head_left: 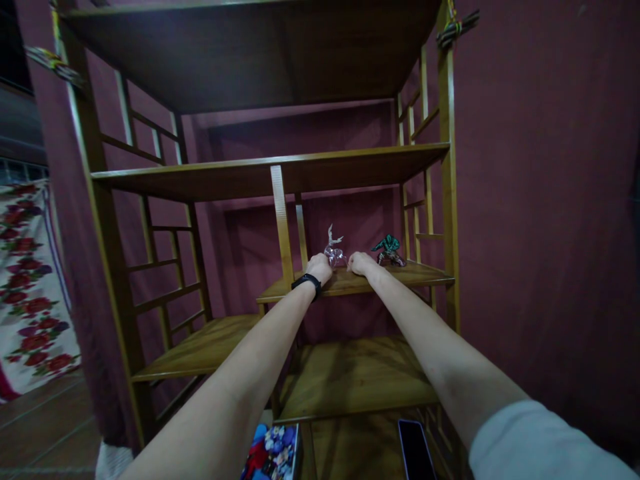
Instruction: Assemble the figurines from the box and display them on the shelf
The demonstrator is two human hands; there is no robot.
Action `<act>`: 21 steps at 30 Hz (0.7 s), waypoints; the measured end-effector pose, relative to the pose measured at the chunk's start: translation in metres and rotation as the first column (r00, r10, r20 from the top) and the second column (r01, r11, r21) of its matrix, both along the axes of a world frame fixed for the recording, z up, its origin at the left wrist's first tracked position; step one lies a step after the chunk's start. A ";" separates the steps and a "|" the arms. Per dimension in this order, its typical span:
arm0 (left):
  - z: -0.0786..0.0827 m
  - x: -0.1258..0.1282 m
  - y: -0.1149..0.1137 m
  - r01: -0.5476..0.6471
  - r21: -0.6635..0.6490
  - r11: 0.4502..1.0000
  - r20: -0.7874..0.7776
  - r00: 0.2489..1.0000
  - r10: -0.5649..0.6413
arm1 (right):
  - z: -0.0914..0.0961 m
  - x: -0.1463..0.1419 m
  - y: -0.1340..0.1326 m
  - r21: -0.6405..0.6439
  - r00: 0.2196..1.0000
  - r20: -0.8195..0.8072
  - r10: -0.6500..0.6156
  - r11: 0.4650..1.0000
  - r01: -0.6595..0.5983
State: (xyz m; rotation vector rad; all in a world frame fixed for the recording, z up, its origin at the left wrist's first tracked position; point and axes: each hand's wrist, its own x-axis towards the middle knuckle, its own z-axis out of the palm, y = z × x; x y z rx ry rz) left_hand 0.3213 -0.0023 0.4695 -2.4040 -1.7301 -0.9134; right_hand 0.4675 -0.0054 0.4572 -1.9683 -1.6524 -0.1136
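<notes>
A clear, glass-like deer figurine [335, 253] with antlers stands upright on the raised wooden shelf [350, 283]. At its left side is my left hand [319, 268], wearing a black wristband [307, 283], with the fingers closed against the deer's base. My right hand [361, 263] is at its right side, fingers bent together by the deer's hind legs. Both sets of fingertips are partly hidden, so whether the right one grips the deer is hard to make out. Just right of that hand, a green and brown action figure [389, 250] crouches on the same shelf.
The wooden shelf unit [280, 220] has uprights and side lattices around my arms. Below are a box of colourful figures [275, 450] and a dark phone [416, 450]. Bundled sticks [457, 28] are tied to the posts. A floral cloth [35, 293] hangs at left.
</notes>
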 end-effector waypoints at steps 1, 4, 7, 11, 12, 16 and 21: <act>0.001 0.000 0.000 0.000 0.003 1.000 -0.018 1.000 0.000 | 0.000 0.000 0.000 -0.002 1.000 0.000 0.000 1.000 0.000; 0.003 -0.001 -0.006 0.008 0.026 1.000 -0.091 0.996 -0.006 | 0.000 -0.001 -0.004 0.000 1.000 0.007 -0.005 1.000 0.005; 0.004 -0.005 -0.022 0.054 0.107 0.993 -0.178 0.983 -0.034 | 0.001 -0.005 -0.012 0.010 1.000 0.016 -0.019 1.000 0.019; 0.007 -0.013 -0.064 0.084 0.266 0.960 -0.213 0.977 -0.026 | 0.005 -0.011 -0.027 0.021 0.999 0.030 -0.036 0.999 0.035; 0.007 -0.017 -0.078 0.101 0.309 0.946 -0.209 0.977 -0.037 | 0.006 -0.012 -0.031 0.036 0.999 0.031 -0.030 0.999 0.029; -0.018 -0.036 -0.144 0.215 0.311 0.926 -0.154 0.973 -0.175 | 0.008 -0.021 -0.056 0.180 0.999 0.025 0.028 0.983 -0.032; -0.131 -0.075 -0.202 0.435 0.015 0.900 -0.070 0.899 -0.433 | -0.021 -0.054 -0.129 0.474 0.964 0.053 0.262 0.843 -0.255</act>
